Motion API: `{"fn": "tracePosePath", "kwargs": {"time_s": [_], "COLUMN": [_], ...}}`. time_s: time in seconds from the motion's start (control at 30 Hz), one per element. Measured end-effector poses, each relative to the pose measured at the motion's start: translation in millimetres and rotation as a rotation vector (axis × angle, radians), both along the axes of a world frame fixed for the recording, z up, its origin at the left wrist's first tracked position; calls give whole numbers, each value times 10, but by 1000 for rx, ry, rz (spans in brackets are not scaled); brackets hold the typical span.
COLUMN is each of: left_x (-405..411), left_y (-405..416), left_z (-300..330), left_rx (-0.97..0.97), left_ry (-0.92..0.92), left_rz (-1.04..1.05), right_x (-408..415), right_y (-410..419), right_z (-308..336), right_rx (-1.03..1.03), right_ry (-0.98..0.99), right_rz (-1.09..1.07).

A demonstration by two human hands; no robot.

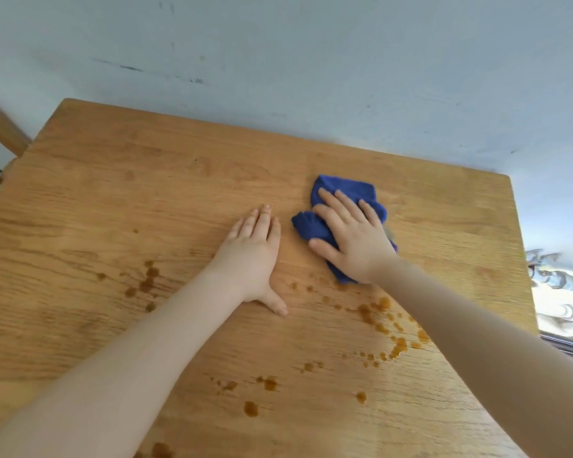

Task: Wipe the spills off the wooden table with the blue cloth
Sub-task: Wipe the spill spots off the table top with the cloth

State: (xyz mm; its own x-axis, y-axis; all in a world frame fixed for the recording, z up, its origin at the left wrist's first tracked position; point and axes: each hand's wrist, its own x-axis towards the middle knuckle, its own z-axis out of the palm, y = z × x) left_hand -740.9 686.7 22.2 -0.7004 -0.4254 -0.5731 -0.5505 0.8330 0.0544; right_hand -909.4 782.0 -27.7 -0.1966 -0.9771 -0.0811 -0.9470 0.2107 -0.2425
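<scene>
On the light wooden counter (113, 180), items logged from left to right as I steer.

Item 1: scattered brown liquid spills, left cluster (146, 279). It lies near the front left, just beside my left forearm, untouched by the cloth.

Item 2: my left hand (250, 256). It is flat on the wood, palm down, fingers together, thumb splayed toward me. It holds nothing and serves as a brace.

Item 3: the crumpled dark blue cloth (341, 190). It sits right of centre, toward the far edge, just beside the left hand's fingers but apart from them.

Item 4: my right hand (351, 236). It is spread wide on top of the cloth, pressing it down, not pinching it.

Item 5: brown spills, right and front clusters (377, 312). They run from just below the cloth's near corner down toward me, under my right forearm.

Handling note, my judgement: I should keep the palm flat so the whole cloth bears on the wood, draw it toward me through the right cluster in overlapping passes, then cross to the left cluster, refolding to a clean face when it soaks. I should lift my left arm clear first.
</scene>
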Motion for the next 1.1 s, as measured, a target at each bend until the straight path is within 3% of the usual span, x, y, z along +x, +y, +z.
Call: {"fn": "tracePosePath", "kwargs": {"time_s": [0.1,0.33,0.43,0.53,0.63,0.87,0.97,1.1], "left_x": [16,26,14,14,22,58,45,26], "left_y": [-1,0,24,19,9,-16,-26,-18], "left_z": [4,-59,-40,-30,-43,-140,-135,-109], "left_rx": [11,5,28,35,44,55,51,42], "left_ry": [18,14,1,19,39,67,64,49], "left_rz": [27,43,73,86,90,69,63,50], "right_x": [-172,-661,-392,-24,-153,-625,-474,32], "right_y": [-15,-532,-321,24,-5,-652,-519,51], "right_z": [24,-61,-48,-26,1,-110,-83,-27], "right_rx": [12,-13,3,-31,-5,-5,-9,-35], "right_ry": [-27,-43,-29,21,17,0,-17,23], "right_rz": [79,-308,-252,-61,54,-359,-361,-186]}}
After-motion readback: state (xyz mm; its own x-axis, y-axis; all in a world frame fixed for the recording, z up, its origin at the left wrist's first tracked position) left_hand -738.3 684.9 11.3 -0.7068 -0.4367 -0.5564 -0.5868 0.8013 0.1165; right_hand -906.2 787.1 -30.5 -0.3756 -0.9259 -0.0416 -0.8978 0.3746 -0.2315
